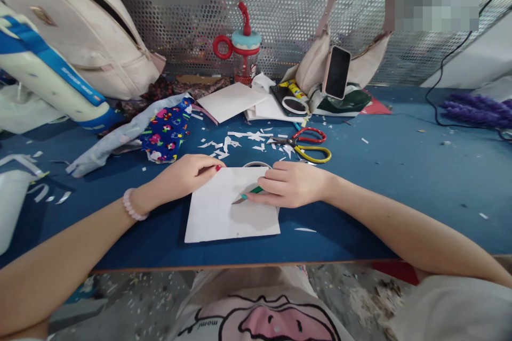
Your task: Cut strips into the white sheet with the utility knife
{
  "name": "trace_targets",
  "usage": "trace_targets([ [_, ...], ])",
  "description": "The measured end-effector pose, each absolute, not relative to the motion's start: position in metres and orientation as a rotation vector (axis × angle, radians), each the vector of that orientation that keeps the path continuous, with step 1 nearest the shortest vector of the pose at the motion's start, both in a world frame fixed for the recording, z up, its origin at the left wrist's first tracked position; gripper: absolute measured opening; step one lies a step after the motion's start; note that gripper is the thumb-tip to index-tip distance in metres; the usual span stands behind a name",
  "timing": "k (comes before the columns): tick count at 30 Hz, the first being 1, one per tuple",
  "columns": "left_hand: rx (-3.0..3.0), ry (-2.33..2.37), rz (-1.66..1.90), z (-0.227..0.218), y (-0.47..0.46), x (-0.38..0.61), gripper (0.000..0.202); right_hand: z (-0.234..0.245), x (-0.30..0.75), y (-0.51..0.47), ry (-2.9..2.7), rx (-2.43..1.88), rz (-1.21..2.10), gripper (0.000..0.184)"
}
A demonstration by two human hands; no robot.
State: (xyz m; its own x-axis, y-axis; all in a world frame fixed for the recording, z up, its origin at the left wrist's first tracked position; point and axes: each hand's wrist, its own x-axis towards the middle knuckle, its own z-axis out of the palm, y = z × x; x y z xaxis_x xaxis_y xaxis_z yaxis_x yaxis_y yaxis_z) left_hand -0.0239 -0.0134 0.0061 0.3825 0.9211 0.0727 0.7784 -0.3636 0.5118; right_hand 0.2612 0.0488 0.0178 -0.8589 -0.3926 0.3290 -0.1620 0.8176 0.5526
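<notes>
A white sheet of card (pixel 224 218) lies tilted near the table's front edge, with faint lines on it. At its upper left edge, my left hand (pixel 192 173) is closed on the card, thumb on top and the other fingers partly hidden. My right hand (pixel 288 184) grips a green-handled pointed blade (pixel 253 192) above the card's right part, its tip directed left. Whether the tip touches the card I cannot tell. Behind the card's top edge shows a round light rim (pixel 258 164), mostly covered. Red-and-yellow-handled scissors (pixel 306 141) lie beyond my right hand.
White paper scraps (pixel 228 144) litter the blue table (pixel 400 181). Farther back are folded white sheets (pixel 232 101), a red-and-blue cup (pixel 245 48), a handbag with a phone (pixel 337 72) against it, and a backpack (pixel 92 26). Patterned cloth (pixel 166 130) lies at left.
</notes>
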Motion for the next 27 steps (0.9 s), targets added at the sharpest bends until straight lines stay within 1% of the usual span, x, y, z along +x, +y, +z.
trace_targets([
  [27,2.258,1.469,0.498,0.0061,-0.0136,-0.0237,0.041,0.0182,0.2603,0.0483,-2.555,0.407,-0.714,0.026],
])
